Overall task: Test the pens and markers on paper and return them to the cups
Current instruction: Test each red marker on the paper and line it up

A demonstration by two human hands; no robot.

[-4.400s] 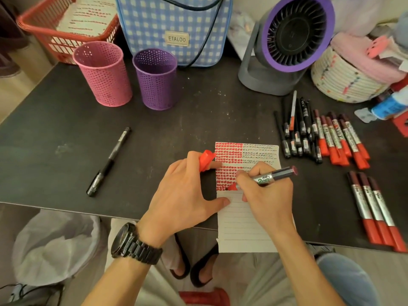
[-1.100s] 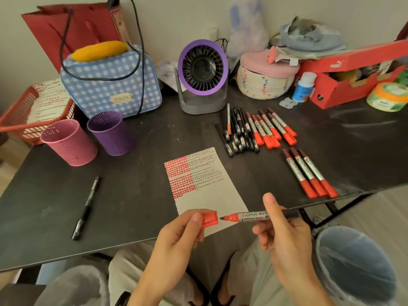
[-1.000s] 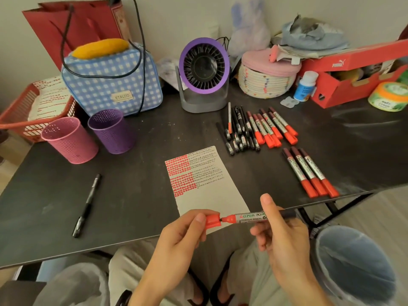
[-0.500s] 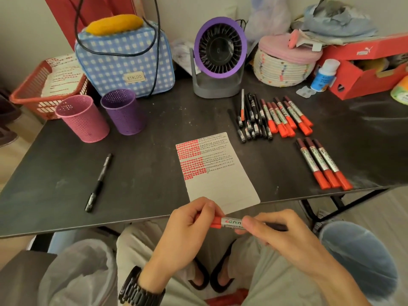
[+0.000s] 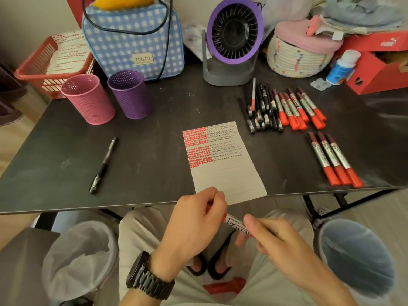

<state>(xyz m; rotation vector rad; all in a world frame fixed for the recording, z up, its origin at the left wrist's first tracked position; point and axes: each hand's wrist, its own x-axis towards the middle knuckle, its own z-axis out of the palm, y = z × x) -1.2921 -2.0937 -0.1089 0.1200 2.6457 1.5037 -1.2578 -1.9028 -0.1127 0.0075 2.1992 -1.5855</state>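
Red marker [image 5: 237,225]: held level over the lap, just short of the table [image 5: 55,173] edge. Left hand [image 5: 196,219] grips its cap end and right hand [image 5: 273,239] pinches the barrel, probably pressing the cap home before return to pink cup [image 5: 88,100] or purple cup [image 5: 130,96].

Pink cup [image 5: 88,99], purple cup [image 5: 130,94]

Head-worn view, facing down, close over table [image 5: 159,138]

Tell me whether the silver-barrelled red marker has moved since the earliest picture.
Yes. The silver-barrelled red marker left the lined white paper sheet, coming toward the person past the black table's near edge.
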